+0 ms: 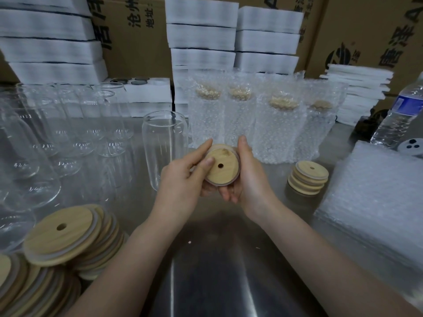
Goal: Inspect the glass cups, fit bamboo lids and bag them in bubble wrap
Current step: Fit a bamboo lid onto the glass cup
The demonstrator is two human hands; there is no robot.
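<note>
Lid-fitting step. Left hand [183, 177] and right hand [249, 179] both grasp one lid [225, 170] at mid-table, left thumb on its face. The cup [163, 145] stands just far-left of it (no lid yet). Next, likely: carry the lid over the rim, seat it level, press.

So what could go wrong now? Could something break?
1. The empty glass cup stands close behind the left hand. A bump might tip it onto the steel table.
2. Both hands hold the bamboo lid in the air, the right hand at its rim. It could slip and drop.
3. The leaning pile of lids at the near left might slide apart if an arm brushes it.
</note>
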